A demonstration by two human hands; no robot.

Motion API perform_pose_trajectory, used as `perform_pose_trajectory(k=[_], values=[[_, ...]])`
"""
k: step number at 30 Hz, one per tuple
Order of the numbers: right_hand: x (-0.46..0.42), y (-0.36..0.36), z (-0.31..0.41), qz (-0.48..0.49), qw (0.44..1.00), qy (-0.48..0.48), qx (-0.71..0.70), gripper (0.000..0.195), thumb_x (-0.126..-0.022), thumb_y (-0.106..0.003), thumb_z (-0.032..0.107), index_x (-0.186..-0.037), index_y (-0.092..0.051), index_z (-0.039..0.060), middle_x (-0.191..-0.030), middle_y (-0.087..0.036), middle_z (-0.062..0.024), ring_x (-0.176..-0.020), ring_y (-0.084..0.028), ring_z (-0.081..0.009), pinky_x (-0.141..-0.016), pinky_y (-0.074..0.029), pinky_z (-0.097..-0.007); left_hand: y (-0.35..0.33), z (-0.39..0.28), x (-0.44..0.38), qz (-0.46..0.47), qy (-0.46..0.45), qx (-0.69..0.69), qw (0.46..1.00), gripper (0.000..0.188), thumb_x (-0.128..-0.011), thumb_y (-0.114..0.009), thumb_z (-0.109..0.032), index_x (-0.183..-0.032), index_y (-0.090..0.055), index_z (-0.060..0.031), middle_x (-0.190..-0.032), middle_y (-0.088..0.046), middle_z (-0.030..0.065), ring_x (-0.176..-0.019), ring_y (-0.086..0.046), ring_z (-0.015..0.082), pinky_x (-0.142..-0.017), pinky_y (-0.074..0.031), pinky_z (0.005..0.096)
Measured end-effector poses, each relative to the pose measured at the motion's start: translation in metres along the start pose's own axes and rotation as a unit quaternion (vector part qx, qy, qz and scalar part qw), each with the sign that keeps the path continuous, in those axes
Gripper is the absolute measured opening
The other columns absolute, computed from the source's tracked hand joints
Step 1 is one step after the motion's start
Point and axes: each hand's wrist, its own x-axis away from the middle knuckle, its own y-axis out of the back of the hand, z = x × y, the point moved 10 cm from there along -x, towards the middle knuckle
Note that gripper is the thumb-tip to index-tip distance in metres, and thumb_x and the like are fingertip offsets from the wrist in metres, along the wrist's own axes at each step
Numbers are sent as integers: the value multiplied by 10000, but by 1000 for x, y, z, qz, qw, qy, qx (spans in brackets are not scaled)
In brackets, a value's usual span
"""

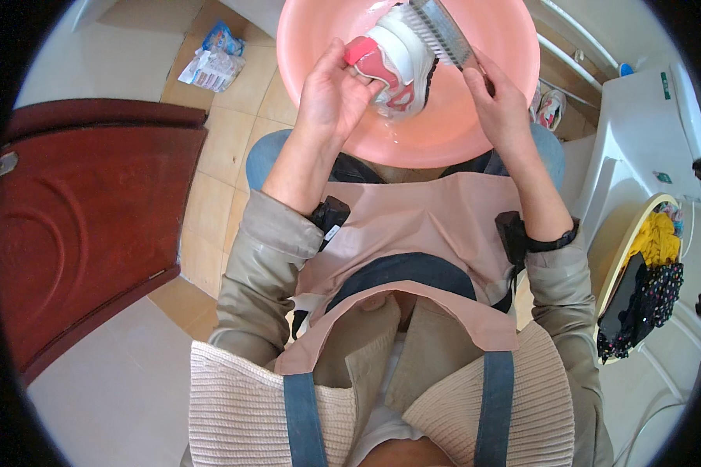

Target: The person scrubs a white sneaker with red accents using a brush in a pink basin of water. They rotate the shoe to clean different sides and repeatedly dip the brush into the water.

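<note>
My left hand (339,96) grips a white and pink sneaker (390,70) near its pink heel tab. The shoe is tilted over a pink plastic basin (490,137), and it looks wet. In my right hand (495,93) is a scrub brush (444,32) with pale bristles, held by its handle end. Its bristles lie against or just beside the shoe's upper edge; I cannot tell whether they touch. Shallow liquid shows in the basin below the shoe. The far rim of the basin is cut off by the top of the view.
Left stands a dark red door (99,233); plastic packets (213,64) lie on the tiled floor (225,146). Another shoe (552,110) sits right of the basin by white pipes (572,55). Beside a white appliance (637,128), a cream basin (610,280) holds yellow and black dotted cloth (657,257).
</note>
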Motion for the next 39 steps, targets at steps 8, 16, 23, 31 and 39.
perform_pose_trajectory(k=[8, 16, 23, 31, 39], values=[[-27, -43, 9, 80, 996, 6, 35, 493, -884, -518, 384, -1290, -495, 105, -1046, -637, -153, -946, -613, -265, -826, -453, -336, 40, 9, -61, -22, -23, -189, 981, 264, -877, -578, -169, -1029, -550, 45, -943, -610, 111, -855, -600, 193, -800, -480, 321], [-42, -30, -50, -13, 997, -73, 29, 441, -896, -489, 292, -1275, -499, 67, -1070, -614, -212, -1011, -585, -345, -884, -435, -384, 53, 5, -101, -133, -53, -288, 947, 225, -857, -556, -173, -880, -591, 48, -806, -628, 98, -722, -598, 160, -667, -483, 288], [-35, -74, -101, 197, 967, -82, 137, 398, -895, -462, 210, -1236, -519, 14, -1038, -598, -272, -989, -592, -370, -870, -444, -393, 99, 17, -134, -157, -14, -369, 916, 248, -829, -573, -214, -820, -596, 33, -792, -633, 111, -716, -606, 177, -649, -489, 308], [-55, -76, -4, 65, 984, 44, 159, 356, -909, -508, 154, -1264, -526, 135, -942, -619, -128, -860, -605, -255, -770, -475, -349, 58, -8, -94, -176, -107, -549, 810, 487, -777, -662, -193, -1107, -416, 67, -1000, -598, 209, -885, -608, 311, -778, -480, 384], [-70, -91, 22, 53, 957, 106, 266, 401, -893, -502, 210, -1294, -487, 209, -894, -561, -125, -781, -596, -292, -682, -493, -409, 39, -23, -86, -171, -301, -723, 598, 602, -729, -674, -130, -1206, -377, 87, -1256, -414, 270, -1189, -379, 407, -1015, -310, 447]])
